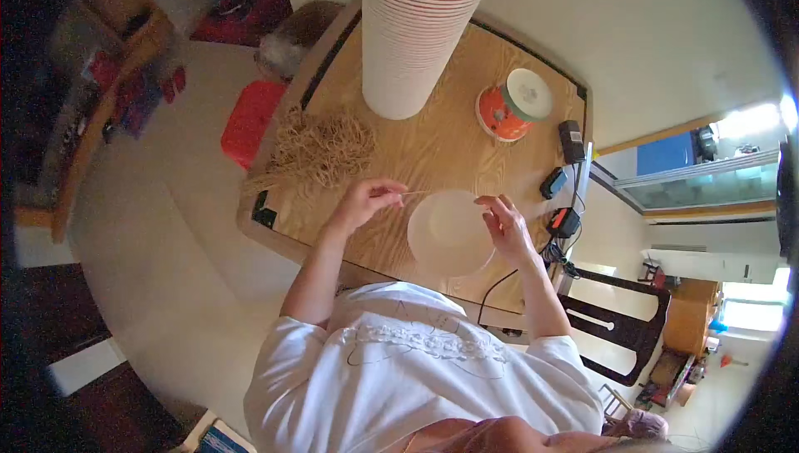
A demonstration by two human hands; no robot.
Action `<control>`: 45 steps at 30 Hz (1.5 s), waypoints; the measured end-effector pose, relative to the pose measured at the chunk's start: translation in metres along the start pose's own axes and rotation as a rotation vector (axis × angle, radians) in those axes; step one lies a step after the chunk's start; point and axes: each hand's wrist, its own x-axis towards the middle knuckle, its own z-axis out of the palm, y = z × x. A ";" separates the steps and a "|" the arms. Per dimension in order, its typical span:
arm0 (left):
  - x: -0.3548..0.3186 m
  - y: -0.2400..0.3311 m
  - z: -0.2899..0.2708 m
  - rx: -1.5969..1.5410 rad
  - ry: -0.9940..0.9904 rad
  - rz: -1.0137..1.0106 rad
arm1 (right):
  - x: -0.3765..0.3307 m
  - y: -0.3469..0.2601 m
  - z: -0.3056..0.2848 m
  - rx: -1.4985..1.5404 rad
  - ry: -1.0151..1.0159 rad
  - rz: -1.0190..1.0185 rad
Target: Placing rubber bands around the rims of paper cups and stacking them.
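Left hand [364, 202] pinches one end of a thin rubber band [414, 193] between thumb and fingers, and we see the band stretched as a fine line toward the right. Our right hand [504, 225] sits at the far edge of a white paper bowl [448, 235], fingers half curled; we cannot tell whether it grips the band's other end. We note the bowl lies upside down on the wooden table [433, 145], directly between both hands and just below the stretched band. We observe a loose heap of tan rubber bands [323, 149] on the table to the left, near the left hand. A tall stack of orange-and-white paper bowls [414, 29] stands at the table's far side. A shorter stack of the same bowls [514, 103] lies tipped to the right. Two black chargers [563, 162] rest at the right edge.
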 end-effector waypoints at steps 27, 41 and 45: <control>-0.073 0.060 0.058 -0.089 0.209 0.141 | -0.037 -0.093 0.065 0.622 0.144 -0.103; -0.070 -0.016 0.033 0.827 0.636 0.451 | -0.014 -0.043 0.062 -0.024 0.241 -0.264; -0.058 -0.026 0.027 0.532 0.386 -0.010 | -0.017 -0.021 0.080 0.037 -0.003 0.204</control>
